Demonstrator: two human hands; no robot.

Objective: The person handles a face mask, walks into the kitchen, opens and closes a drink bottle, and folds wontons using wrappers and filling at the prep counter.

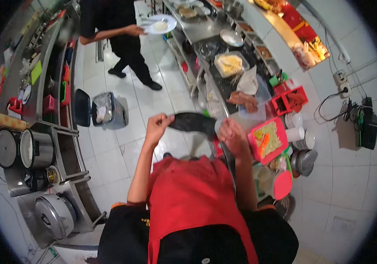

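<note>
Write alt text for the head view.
A left hand and a right hand hold a black strip between them, before a red apron. A red tray of food sits near the right hand; beyond, a person carries a plate.

I wear a red apron [188,196], its straps [246,240] also red, over a black shirt [263,229]; orange trim [119,204] edges the short sleeves, and a small yellow marking [146,221] shows near my left sleeve.

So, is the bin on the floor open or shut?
Open: the bin has its lid swung aside, and the pale bag inside shows.
</note>
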